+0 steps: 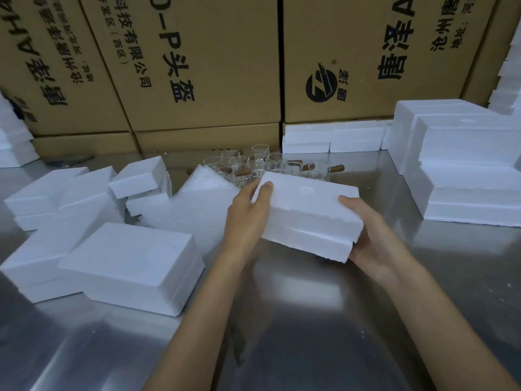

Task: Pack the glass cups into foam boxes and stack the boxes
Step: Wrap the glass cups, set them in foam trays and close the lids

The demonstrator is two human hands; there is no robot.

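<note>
Where the steel table (282, 320) takes up the lower picture, its surface is dull and reflective, and brown cardboard cartons (197, 66) with black printed characters stand as a wall along its far edge. At the far right corner a stack of closed foam boxes (465, 170) rises several layers high, white and with rough seams between lid and base. Near the left edge lies a loose heap of foam boxes (132, 266) and separate foam halves, some tilted on one another. Above the table's middle, a closed foam box (310, 213) is held, tilted, its lid showing a shallow round dimple and a ragged seam along the side. The left hand (248, 218) grips its left end, thumb on the lid and fingers hidden behind. The right hand (369, 238) grips the right end, thumb on top and fingers curled beneath the base. Behind the box, towards the far edge, a sheet of bubble wrap (203, 187) lies, and beside it stand clear glass cups (262, 165) in a cluster, some with brown wooden handles.
</note>
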